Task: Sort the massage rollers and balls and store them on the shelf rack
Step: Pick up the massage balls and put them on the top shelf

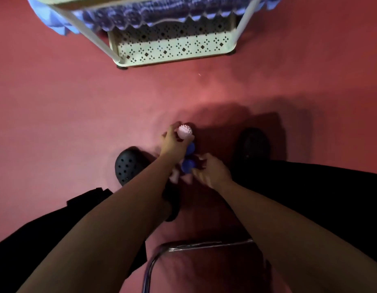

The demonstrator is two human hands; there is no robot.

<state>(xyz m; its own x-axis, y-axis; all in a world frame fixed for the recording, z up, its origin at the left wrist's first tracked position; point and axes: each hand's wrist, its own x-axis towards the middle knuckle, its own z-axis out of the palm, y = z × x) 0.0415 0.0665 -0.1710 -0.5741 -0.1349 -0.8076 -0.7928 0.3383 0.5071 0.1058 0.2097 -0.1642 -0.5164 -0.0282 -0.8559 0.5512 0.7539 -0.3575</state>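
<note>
My left hand grips a pale pink spiky massage ball just above the red floor. Beneath and beside it lie blue massage balls, with pale pink pieces partly hidden under my left wrist. My right hand reaches in from the right, its fingers curled around the lower blue ball. The cream shelf rack with a perforated bottom tier stands at the top of the view, apart from my hands.
A blue frilled cloth hangs over the rack's upper tier. Black clogs rest on the floor either side of the balls. A metal chair frame sits near the bottom centre.
</note>
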